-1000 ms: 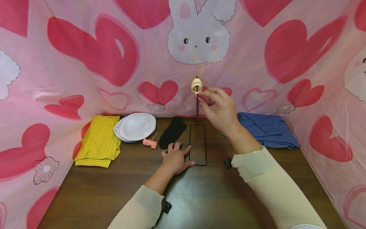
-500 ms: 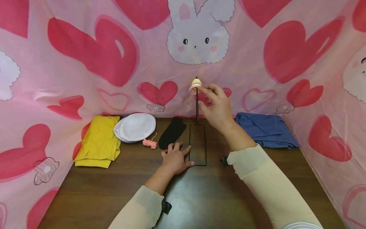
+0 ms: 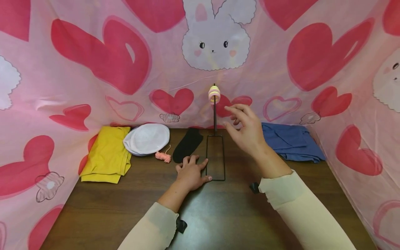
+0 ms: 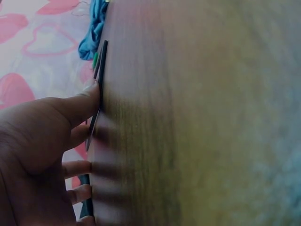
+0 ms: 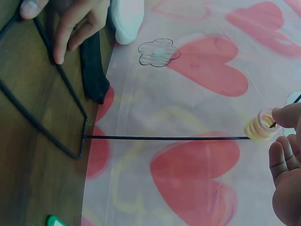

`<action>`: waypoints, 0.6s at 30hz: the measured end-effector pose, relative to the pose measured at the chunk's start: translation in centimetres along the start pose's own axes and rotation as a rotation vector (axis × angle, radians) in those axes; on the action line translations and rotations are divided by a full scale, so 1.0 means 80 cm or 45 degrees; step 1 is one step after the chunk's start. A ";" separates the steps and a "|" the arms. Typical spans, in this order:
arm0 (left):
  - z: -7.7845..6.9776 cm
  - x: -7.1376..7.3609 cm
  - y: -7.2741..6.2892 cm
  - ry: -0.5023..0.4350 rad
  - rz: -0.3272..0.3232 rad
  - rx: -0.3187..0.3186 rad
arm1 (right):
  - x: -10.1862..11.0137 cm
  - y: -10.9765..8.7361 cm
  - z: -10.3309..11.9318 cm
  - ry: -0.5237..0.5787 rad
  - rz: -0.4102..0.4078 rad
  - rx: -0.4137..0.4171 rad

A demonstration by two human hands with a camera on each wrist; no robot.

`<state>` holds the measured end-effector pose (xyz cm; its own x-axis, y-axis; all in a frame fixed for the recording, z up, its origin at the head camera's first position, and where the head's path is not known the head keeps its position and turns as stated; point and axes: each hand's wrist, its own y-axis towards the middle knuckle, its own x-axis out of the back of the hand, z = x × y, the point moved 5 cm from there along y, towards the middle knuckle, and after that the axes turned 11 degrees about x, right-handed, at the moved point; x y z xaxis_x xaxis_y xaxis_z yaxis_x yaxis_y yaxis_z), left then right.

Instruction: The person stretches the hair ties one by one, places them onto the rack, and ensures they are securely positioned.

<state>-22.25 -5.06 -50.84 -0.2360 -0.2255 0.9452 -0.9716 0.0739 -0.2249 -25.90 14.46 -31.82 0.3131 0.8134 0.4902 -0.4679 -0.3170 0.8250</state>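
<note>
A black wire stand (image 3: 215,118) has a flat rectangular base on the table and a thin upright rod. Near the rod's top hangs a pink and yellow coiled ring (image 3: 214,94), like a spiral hair tie; its loops show in the right wrist view. My left hand (image 3: 191,175) rests low with fingers spread, thumb at the base's front left corner and forefinger on its left wire (image 5: 70,92). To the right of the rod and below the coil, my right hand (image 3: 248,130) holds nothing. Its fingers are loosely bent, apart from the coil in the head view.
Left of the stand lie a black sock (image 3: 188,145), a pink yarn bundle (image 3: 163,157), a white round cloth item (image 3: 147,139) and folded yellow cloth (image 3: 107,152). Blue cloth (image 3: 290,142) lies at the back right. A small green item (image 5: 56,220) sits near the table's back edge.
My right hand moved up to the coil and touched it, then drew back down and right. The coil tilted under the fingers and now hangs straighter. My left hand stayed put.
</note>
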 end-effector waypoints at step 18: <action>-0.001 0.005 -0.004 0.006 0.007 0.000 | 0.039 -0.080 -0.005 -0.008 0.153 -0.092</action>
<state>-21.99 -5.13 -50.41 -0.2410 -0.2207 0.9451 -0.9703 0.0750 -0.2299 -22.27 19.21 -35.68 0.2561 0.7687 0.5861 -0.5607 -0.3757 0.7379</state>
